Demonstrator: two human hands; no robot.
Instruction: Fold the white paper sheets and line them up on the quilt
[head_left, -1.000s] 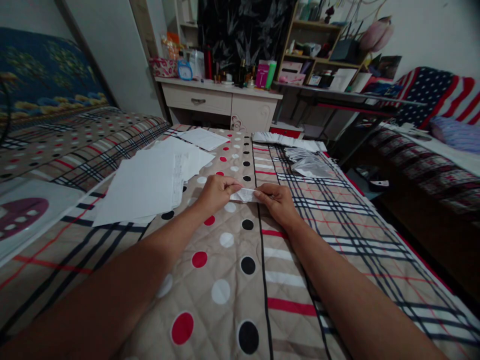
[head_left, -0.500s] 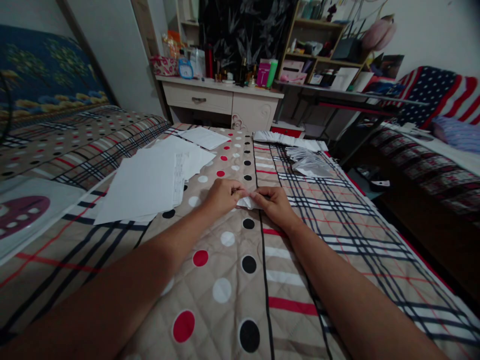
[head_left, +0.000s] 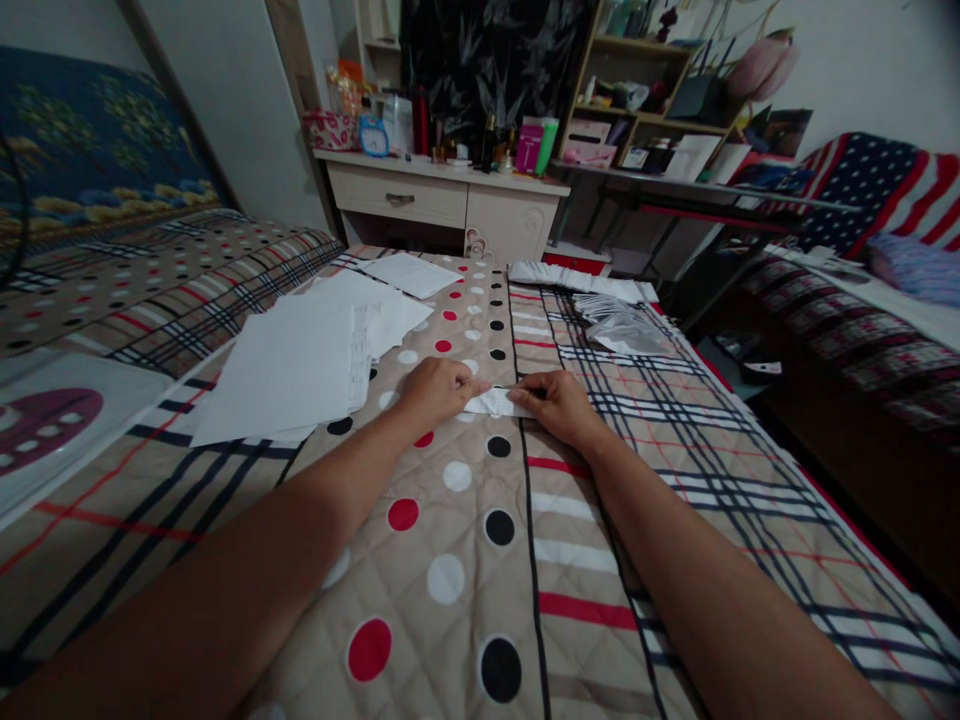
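Note:
Between my two hands, low over the bedspread (head_left: pixel 450 540), is a small folded strip of white paper (head_left: pixel 495 402). My left hand (head_left: pixel 441 388) pinches its left end between thumb and fingers. At the other end, the thumb and fingers of my right hand (head_left: pixel 556 402) are closed on the strip. A stack of loose white paper sheets (head_left: pixel 289 360) lies to the left of my left hand, some with printing along the edge. Farther off on the right lie a long row of folded white paper (head_left: pixel 570 280) and a fanned pile of thin pieces (head_left: pixel 619 325).
A white dresser (head_left: pixel 397 195) stands past the far end of the bed, crowded with bottles and boxes. On the right are a shelf desk (head_left: pixel 645 120) and another bed with a flag-patterned cover (head_left: pixel 862 190). A clear plastic bag (head_left: pixel 67 420) lies at the left.
My hands have drawn apart sideways, the left one shifting left. More of the white paper strip now shows between them.

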